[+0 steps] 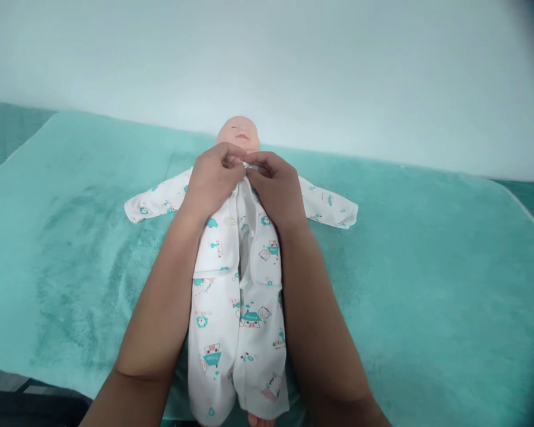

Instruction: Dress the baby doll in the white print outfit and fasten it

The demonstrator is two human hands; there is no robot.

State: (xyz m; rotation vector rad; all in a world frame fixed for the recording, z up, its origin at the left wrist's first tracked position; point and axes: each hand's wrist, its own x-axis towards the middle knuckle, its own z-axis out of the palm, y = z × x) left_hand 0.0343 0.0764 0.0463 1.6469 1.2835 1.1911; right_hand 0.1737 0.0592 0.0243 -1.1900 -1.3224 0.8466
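Observation:
A baby doll [239,129] lies on its back, its head away from me. It wears a white printed baby jacket [216,240] and matching trousers [213,332]. The jacket's sleeves spread out to both sides, and its front hangs apart below the chest. At the neckline, my left hand [216,178] pinches the jacket's collar edge. My right hand [276,184] grips the opposite edge, its fingertips almost meeting the left ones. The fastening between the fingers is hidden. One of the doll's feet [260,420] pokes out from a trouser leg.
A plush turquoise blanket [418,284] lies under the doll and stretches to both sides. Behind it rises a pale wall [267,65]. A dark object [31,409] sits past the blanket's edge at the lower left.

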